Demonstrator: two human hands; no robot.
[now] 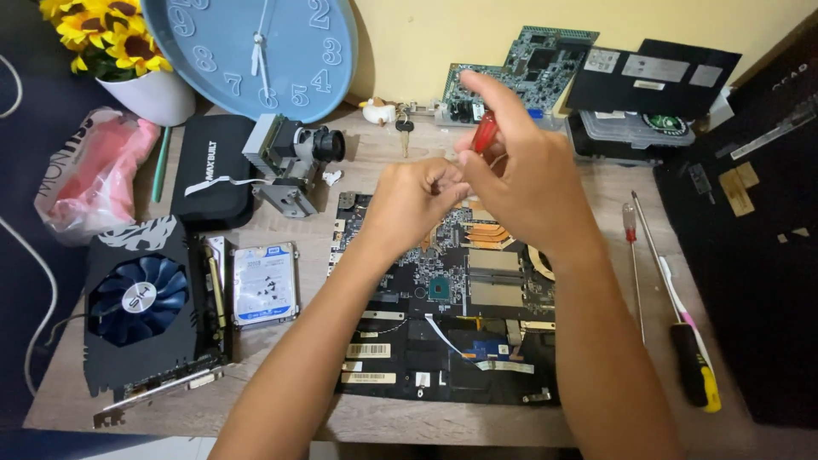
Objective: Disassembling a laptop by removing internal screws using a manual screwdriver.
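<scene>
Covering a pale wooden table [383, 158] set against a yellow wall [443, 43] are computer parts: a graphics card [141, 307], a hard drive [265, 284], a loose circuit board [520, 72], two spare screwdrivers [665, 290] and a blue clock [256, 51]. An opened laptop [452, 324], black with copper heat pipes, lies at the table's middle. Above it, the right hand [520, 183] clamps its fingers on a red-handled screwdriver [484, 134]; the left hand [417, 200] pinches its fingertips together beside it, though on what I cannot tell.
</scene>
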